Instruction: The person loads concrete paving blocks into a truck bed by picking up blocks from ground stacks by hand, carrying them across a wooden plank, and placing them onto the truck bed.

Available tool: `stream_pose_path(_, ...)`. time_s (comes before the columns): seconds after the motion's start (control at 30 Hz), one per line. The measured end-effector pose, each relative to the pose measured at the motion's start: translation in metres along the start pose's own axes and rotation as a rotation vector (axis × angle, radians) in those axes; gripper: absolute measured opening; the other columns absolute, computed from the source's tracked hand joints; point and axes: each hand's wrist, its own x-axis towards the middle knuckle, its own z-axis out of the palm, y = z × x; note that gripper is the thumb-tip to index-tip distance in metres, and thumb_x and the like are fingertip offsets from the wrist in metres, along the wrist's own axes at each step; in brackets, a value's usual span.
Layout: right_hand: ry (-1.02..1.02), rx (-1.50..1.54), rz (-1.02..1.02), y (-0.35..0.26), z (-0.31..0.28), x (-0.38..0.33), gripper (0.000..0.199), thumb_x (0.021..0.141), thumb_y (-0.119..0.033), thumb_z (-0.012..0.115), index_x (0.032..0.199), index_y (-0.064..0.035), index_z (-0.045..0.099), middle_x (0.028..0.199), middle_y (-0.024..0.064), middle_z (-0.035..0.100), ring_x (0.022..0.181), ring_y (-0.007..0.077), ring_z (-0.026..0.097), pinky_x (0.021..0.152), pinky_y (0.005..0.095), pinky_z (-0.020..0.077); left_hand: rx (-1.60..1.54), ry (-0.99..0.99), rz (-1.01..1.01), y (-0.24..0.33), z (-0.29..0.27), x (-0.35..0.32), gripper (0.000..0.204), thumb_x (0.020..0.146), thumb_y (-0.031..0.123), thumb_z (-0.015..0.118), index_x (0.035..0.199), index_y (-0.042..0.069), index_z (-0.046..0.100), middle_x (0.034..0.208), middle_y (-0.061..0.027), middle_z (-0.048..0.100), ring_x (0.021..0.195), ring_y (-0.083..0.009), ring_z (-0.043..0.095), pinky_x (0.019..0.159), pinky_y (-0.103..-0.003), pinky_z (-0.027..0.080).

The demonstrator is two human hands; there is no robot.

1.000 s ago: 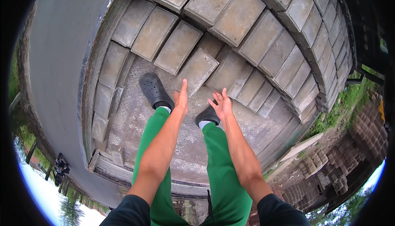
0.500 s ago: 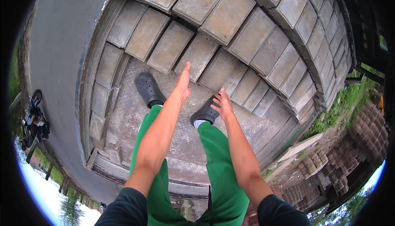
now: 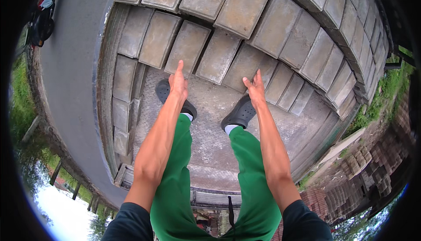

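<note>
Rows of rectangular grey concrete blocks with brownish tops stand in stepped stacks ahead of me. My left hand holds nothing; its fingers are stretched out, thumb upward, by the lower edge of a block in the front row. My right hand is likewise empty and open, thumb apart from the fingers, beside another front-row block. A gap about one to two blocks wide lies between the hands. Whether either hand touches a block, I cannot tell.
I stand in dark clogs on a patterned metal truck bed. Smaller block stacks line its left wall. A grey road with a motorcycle runs at left; roof tiles lie outside at right.
Both hands have drawn farther apart, the left going left and the right going right and forward. My feet have shifted. The motorcycle has moved forward along the road.
</note>
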Motion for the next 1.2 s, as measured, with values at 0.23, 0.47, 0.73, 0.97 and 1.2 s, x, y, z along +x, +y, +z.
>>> stream_pose_path(0.23, 0.024, -0.265, -0.063, -0.011, 0.004, 0.002, 0.089, 0.083, -0.017, 0.065, 0.145, 0.0015, 0.003, 0.147, 0.0257, 0.021, 0.138, 0.0321, 0.022, 0.111, 0.0325, 0.0209, 0.177, -0.118, 0.104, 0.015, 0.025, -0.004, 0.094, 0.078, 0.047, 0.068, 0.139, -0.009, 0.023, 0.15, -0.015, 0.02, 0.139, -0.0288, 0.014, 0.11, -0.045, 0.017)
stream_pose_path(0.47, 0.302, -0.582, -0.096, 0.001, 0.036, -0.023, 0.093, 0.079, -0.033, 0.067, 0.143, 0.0055, 0.011, 0.148, 0.0251, 0.019, 0.138, 0.0343, 0.019, 0.113, 0.0352, 0.0176, 0.173, 0.044, -0.033, 0.022, 0.007, 0.004, 0.107, 0.075, 0.064, 0.061, 0.146, 0.003, 0.009, 0.151, -0.0172, 0.014, 0.139, -0.0332, 0.013, 0.112, -0.046, 0.014)
stream_pose_path(0.73, 0.076, -0.543, -0.094, 0.0, 0.018, -0.031, 0.098, 0.079, -0.042, 0.065, 0.146, -0.0025, 0.004, 0.152, 0.0206, 0.002, 0.141, 0.0302, 0.013, 0.113, 0.0345, 0.0188, -0.049, -0.479, -0.239, 0.06, -0.007, 0.003, 0.109, 0.073, 0.073, 0.053, 0.146, 0.005, 0.01, 0.151, -0.0176, 0.012, 0.139, -0.0333, 0.015, 0.112, -0.047, 0.015)
stream_pose_path(0.97, -0.085, -0.599, 0.129, -0.043, -0.004, -0.101, 0.045, 0.086, -0.041, 0.056, 0.111, -0.0037, 0.059, 0.104, 0.0166, 0.063, 0.094, 0.0244, 0.062, 0.083, 0.0317, 0.0455, 0.518, -0.143, 0.042, 0.041, -0.011, -0.091, 0.085, 0.088, 0.064, 0.035, 0.14, -0.003, 0.025, 0.146, -0.0181, 0.027, 0.133, -0.0349, 0.031, 0.108, -0.046, 0.026)
stream_pose_path(1.2, -0.002, 0.156, -0.054, -0.071, 0.035, -0.284, 0.04, 0.094, -0.036, 0.043, 0.11, -0.0023, 0.058, 0.115, 0.0097, 0.061, 0.101, 0.019, 0.059, 0.092, 0.0324, 0.0432, 0.373, -0.402, 0.277, -0.057, 0.009, -0.309, 0.063, 0.097, 0.049, 0.031, 0.131, -0.002, 0.043, 0.137, -0.0171, 0.043, 0.126, -0.0258, 0.043, 0.105, -0.037, 0.032)
